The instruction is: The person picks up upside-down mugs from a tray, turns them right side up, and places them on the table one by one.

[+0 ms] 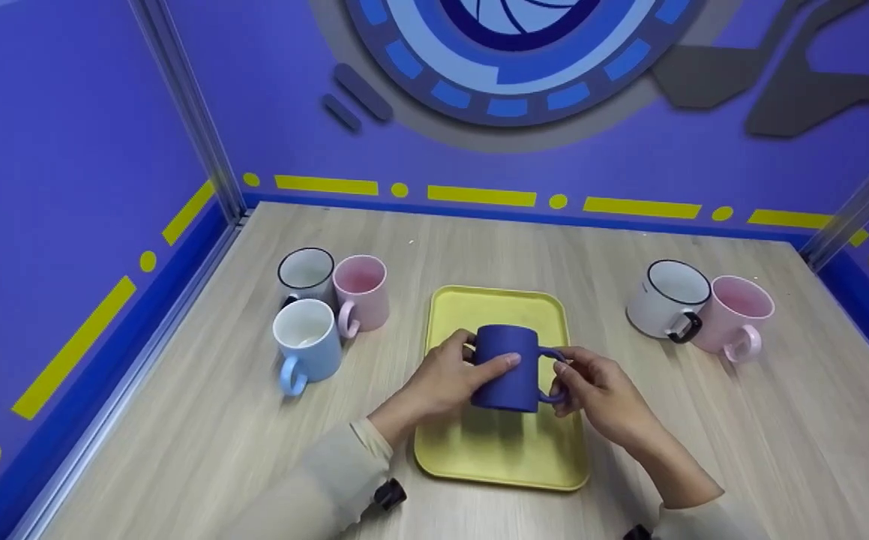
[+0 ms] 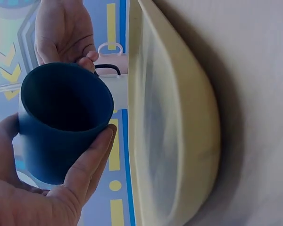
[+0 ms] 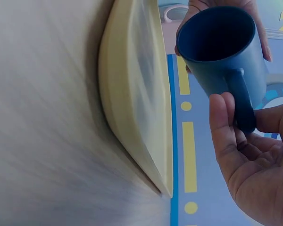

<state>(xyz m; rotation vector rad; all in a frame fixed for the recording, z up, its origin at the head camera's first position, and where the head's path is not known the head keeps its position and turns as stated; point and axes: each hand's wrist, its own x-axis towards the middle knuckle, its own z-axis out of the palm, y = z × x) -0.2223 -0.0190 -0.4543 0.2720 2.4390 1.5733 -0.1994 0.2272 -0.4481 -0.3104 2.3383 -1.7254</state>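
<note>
A dark blue mug (image 1: 507, 371) is held up above a yellow tray (image 1: 498, 461), its handle to the right. My left hand (image 1: 445, 379) grips the mug's body from the left, thumb across the near side. With curled fingers, my right hand (image 1: 605, 394) pinches the mug's handle (image 3: 242, 101). In the left wrist view the mug's dark opening (image 2: 68, 99) shows nothing inside that I can make out. The tray below lies flat on the wooden table, and part of it is hidden by the mug and hands.
To the left stand a white mug with a black rim (image 1: 307, 271), a pink mug (image 1: 363, 292) and a light blue mug (image 1: 307, 341), close together. On the right are another black-rimmed white mug (image 1: 663, 300) and a pink mug (image 1: 734, 315). Blue panels (image 1: 404, 161) wall the table.
</note>
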